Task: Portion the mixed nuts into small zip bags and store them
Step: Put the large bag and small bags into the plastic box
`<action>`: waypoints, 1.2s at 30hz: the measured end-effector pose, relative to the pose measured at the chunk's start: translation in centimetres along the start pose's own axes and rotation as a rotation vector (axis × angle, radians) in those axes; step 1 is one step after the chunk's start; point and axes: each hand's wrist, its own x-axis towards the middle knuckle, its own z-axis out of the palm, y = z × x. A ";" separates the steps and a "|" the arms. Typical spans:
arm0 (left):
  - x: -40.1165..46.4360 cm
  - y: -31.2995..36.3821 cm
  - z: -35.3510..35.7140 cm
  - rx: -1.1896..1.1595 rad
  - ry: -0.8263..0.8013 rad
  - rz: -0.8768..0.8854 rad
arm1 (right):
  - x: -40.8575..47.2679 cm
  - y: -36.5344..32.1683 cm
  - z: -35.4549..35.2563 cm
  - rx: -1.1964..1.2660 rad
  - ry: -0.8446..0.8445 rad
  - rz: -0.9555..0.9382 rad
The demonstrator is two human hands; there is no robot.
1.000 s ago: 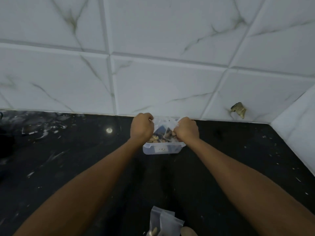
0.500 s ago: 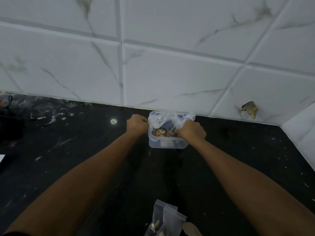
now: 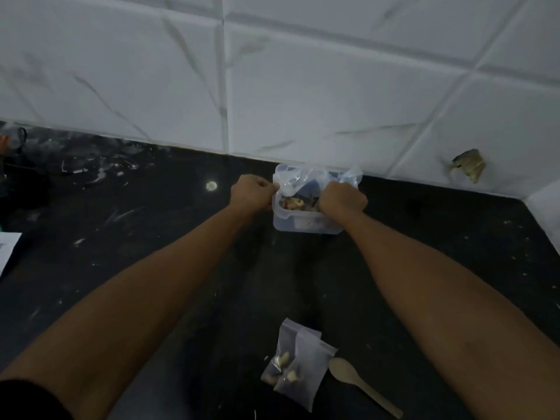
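While my left hand and right hand pinch crinkled clear plastic bag over translucent tub, uneven pull risks spilling mixed nuts between grips.

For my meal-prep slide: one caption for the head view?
Both hands, left hand and right hand, grip a nut-filled plastic bag in a clear container; zip bags and spoon wait nearby.
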 end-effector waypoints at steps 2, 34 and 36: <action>-1.1 -0.9 -0.2 -0.038 0.009 -0.014 | -0.5 0.4 -1.1 -0.032 -0.014 -0.054; -10.1 -0.1 -0.7 0.171 -1.112 0.254 | -13.0 6.9 -5.8 0.378 -0.875 -0.588; -10.1 0.2 -0.4 0.188 -1.087 0.350 | -12.0 6.4 -7.9 0.491 -0.784 -0.556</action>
